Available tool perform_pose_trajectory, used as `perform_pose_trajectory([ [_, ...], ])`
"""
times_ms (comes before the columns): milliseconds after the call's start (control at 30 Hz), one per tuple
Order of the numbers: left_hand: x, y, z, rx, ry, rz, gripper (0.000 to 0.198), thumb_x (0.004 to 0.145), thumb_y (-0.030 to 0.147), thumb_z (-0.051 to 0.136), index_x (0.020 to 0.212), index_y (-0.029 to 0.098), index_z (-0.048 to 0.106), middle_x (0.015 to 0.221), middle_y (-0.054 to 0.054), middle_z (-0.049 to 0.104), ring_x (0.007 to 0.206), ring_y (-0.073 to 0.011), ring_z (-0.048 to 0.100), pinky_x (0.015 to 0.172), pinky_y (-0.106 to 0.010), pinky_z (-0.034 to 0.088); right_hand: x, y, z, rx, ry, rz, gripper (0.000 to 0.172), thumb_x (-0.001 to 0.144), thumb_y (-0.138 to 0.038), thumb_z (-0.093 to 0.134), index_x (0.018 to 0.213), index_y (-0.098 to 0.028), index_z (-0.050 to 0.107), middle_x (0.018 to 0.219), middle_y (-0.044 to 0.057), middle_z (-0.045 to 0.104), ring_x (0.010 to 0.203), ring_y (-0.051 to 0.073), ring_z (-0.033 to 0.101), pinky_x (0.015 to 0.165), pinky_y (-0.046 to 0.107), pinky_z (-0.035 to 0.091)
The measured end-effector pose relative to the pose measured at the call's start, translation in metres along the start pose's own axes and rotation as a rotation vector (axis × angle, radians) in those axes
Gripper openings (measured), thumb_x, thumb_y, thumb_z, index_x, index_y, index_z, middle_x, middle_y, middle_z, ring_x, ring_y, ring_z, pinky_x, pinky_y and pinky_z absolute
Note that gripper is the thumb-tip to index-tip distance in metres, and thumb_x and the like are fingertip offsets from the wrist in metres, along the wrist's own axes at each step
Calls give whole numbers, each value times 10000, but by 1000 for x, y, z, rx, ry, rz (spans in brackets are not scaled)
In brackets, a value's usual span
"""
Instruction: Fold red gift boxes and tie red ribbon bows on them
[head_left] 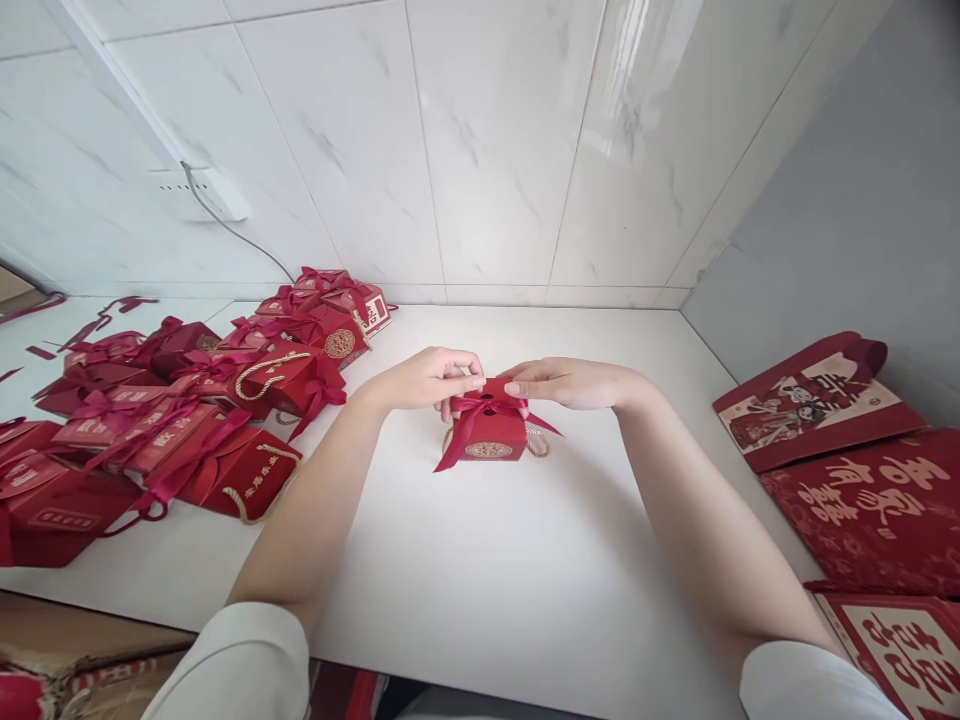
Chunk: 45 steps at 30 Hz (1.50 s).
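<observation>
Presently the box (491, 437) stands on the table (480, 560) directly under both hands, the left hand (431, 380) and right hand (574, 384) each pinching its ribbon (459, 438) from opposite sides, seemingly to keep the bow centred; a pile (172, 420) of ribboned boxes lies well left of the left hand.
</observation>
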<state>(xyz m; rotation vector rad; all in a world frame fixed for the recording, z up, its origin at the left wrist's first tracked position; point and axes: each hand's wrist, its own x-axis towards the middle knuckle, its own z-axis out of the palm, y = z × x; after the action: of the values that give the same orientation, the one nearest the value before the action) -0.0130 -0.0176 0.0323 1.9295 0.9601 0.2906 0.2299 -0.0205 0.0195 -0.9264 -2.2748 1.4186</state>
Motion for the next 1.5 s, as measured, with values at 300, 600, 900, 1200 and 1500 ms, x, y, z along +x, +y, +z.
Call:
perform_pose_trajectory([
  [300, 11, -14, 1, -52, 64, 23, 294, 812, 422, 619, 956, 170, 578, 604, 16, 552, 551, -100, 559, 548, -242, 525, 12, 21, -1, 56, -28, 5, 425, 765, -617, 580, 911, -248, 731, 1011, 28, 674, 984, 252, 564, 902, 382, 392],
  [600, 21, -23, 10, -58, 220, 148, 260, 802, 406, 627, 925, 194, 542, 514, 86, 347, 467, -68, 418, 472, -185, 412, 18, 27, 0, 89, 84, -46, 458, 775, -638, 550, 856, -222, 725, 1103, 37, 650, 1046, 255, 538, 939, 385, 383],
  [900, 25, -21, 16, -75, 364, 246, 268, 779, 425, 648, 854, 189, 545, 506, 97, 256, 443, -59, 310, 472, -193, 309, 13, 27, -6, 71, 134, -115, 445, 820, -627, 519, 735, -229, 699, 1257, 29, 567, 1164, 273, 499, 991, 412, 373],
  [1200, 25, -27, 14, -90, 312, 242, 241, 789, 399, 641, 855, 186, 548, 508, 99, 255, 451, -56, 281, 488, -190, 318, 13, 33, -8, 33, 103, -76, 388, 845, -581, 524, 871, -259, 738, 1406, 23, 454, 1235, 256, 464, 1038, 408, 338],
  [1500, 26, -43, 9, -127, 184, 167, 307, 781, 438, 639, 918, 176, 552, 479, 97, 348, 433, -60, 364, 467, -180, 381, 21, 40, -1, 166, 4, -71, 428, 781, -623, 580, 818, -224, 730, 1435, 21, 450, 1245, 255, 462, 1063, 380, 315],
])
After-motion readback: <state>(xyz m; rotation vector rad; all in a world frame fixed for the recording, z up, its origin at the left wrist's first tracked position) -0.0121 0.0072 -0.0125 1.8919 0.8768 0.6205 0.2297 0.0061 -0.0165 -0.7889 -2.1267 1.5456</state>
